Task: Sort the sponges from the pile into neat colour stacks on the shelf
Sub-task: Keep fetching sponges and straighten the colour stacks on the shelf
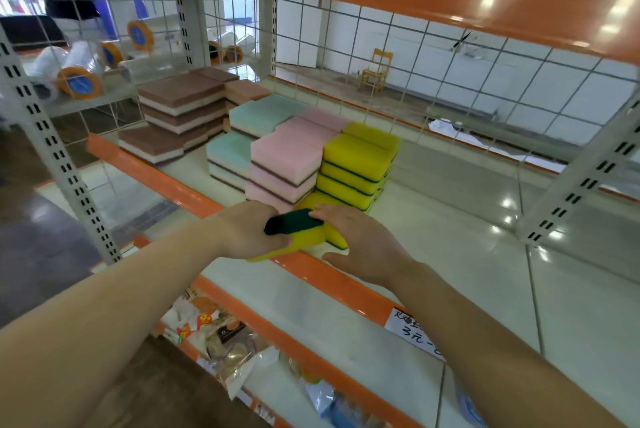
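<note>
At the front edge of the white shelf, both hands hold yellow sponges with dark green scrub sides. My left hand grips them from the left, and my right hand presses on them from the right, its thumb resting on the shelf. The topmost sponge lies green side up. Behind stand a yellow stack, a pink stack, a mint-green stack and brown stacks.
An orange rail runs along the shelf front, with a handwritten price label. A wire grid backs the shelf. Packaged goods lie on the shelf below. Tape rolls fill the neighbouring shelf at left.
</note>
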The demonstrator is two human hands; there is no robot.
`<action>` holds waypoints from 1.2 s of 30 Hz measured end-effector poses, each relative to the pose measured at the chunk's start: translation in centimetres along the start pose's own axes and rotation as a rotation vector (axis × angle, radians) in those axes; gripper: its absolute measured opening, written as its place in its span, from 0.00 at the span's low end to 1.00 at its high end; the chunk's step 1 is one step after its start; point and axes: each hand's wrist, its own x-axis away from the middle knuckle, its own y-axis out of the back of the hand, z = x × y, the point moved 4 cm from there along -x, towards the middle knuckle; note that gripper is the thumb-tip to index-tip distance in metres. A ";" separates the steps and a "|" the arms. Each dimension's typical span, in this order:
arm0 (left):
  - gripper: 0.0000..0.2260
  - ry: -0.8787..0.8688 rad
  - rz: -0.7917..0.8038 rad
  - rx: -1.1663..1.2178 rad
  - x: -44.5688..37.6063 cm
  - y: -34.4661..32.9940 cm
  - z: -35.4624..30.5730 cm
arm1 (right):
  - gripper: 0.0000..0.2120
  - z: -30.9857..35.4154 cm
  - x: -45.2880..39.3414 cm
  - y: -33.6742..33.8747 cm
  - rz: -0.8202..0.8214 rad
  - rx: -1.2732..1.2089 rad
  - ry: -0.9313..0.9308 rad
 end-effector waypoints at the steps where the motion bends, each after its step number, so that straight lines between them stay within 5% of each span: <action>1: 0.15 -0.006 0.013 0.013 0.1 -0.1 -0.1 | 0.30 0.0 0.2 0.0 -0.012 0.006 -0.006; 11: 0.16 -0.082 0.053 0.078 0.8 -0.2 -1.0 | 0.20 0.6 1.4 1.0 -0.205 0.082 -0.012; 13: 0.25 -0.069 0.041 0.058 1.0 0.0 -1.1 | 0.20 0.7 1.5 1.4 -0.196 0.084 -0.043; 22: 0.41 -0.219 -0.397 -0.287 2.6 1.6 -1.3 | 0.21 -0.3 2.4 3.8 -0.106 0.109 -0.273; 28: 0.33 -0.234 -0.371 -0.569 2.0 0.7 -2.0 | 0.19 -0.2 2.9 4.5 -0.070 0.081 -0.289; 36: 0.45 -0.429 -0.649 -0.639 1.6 -0.2 -2.9 | 0.18 -0.6 3.6 4.7 -0.086 -0.091 -0.343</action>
